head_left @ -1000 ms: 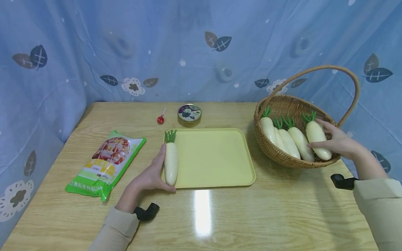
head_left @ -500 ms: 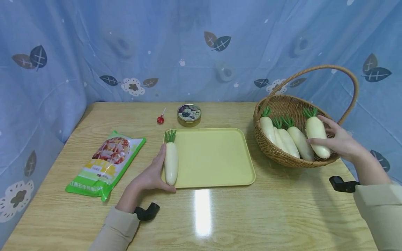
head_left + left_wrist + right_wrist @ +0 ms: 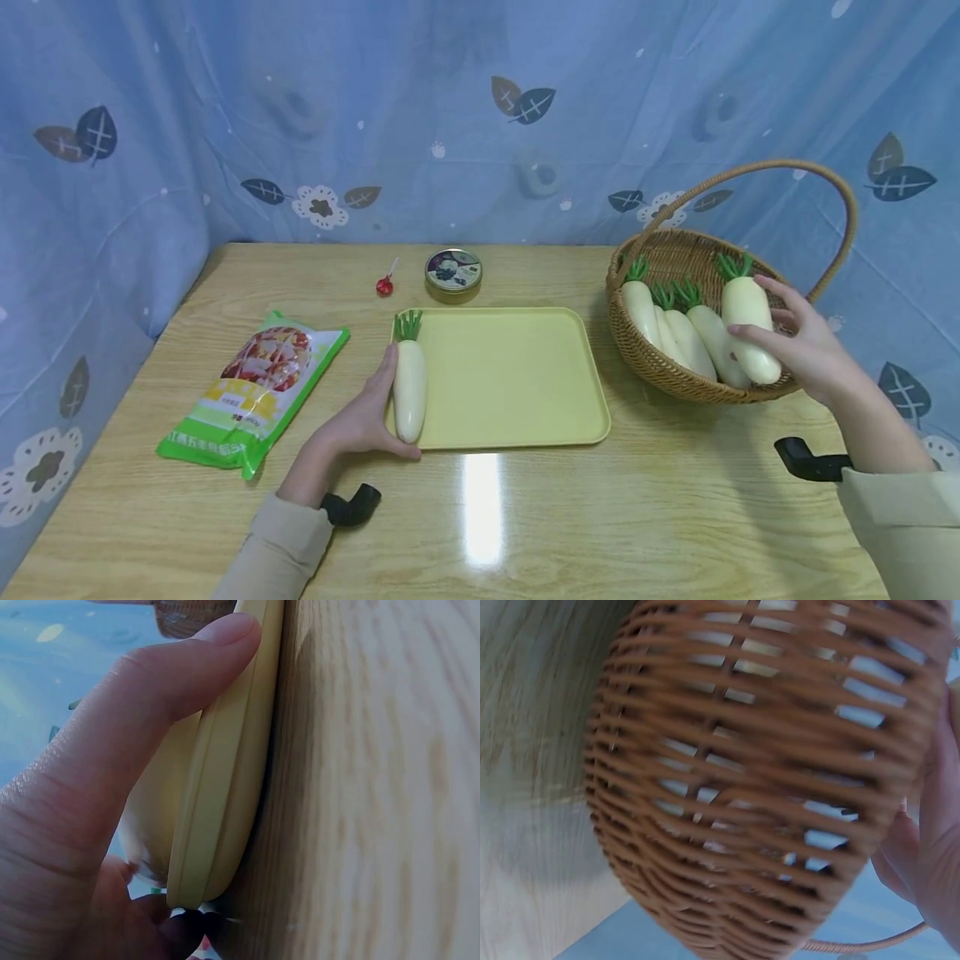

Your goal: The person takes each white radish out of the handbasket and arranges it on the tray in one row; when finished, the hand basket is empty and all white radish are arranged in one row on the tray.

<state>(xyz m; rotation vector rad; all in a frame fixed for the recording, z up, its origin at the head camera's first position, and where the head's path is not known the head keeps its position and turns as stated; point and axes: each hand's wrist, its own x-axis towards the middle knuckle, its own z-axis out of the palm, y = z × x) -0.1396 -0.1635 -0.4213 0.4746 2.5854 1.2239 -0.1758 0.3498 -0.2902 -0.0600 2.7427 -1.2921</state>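
Observation:
My right hand [image 3: 813, 346] holds a white radish [image 3: 746, 302] with green leaf stubs, thumb on its near side and fingers on its far side. This radish is raised over the right part of a wicker basket [image 3: 667, 373]. Several more white radishes [image 3: 681, 337] lie in the basket's left half. My left hand [image 3: 360, 421] grips the near left corner of a pale yellow tray [image 3: 517, 375]; in the left wrist view its thumb [image 3: 225, 634] presses the tray's rim. One white radish [image 3: 409, 392] lies along the tray's left side, leaves pointing away.
Left of the tray lies a green and white food bag [image 3: 255, 387]. Behind the tray are a red lollipop [image 3: 384, 287] and a round tin [image 3: 453, 273]. The basket's tall handle [image 3: 806, 164] arches above its back. A blue curtain [image 3: 420, 108] encloses the wooden table [image 3: 570, 517].
The right hand has lifted its radish slightly and brought it left and toward the camera, tilting it. The left hand and the tray have stayed still.

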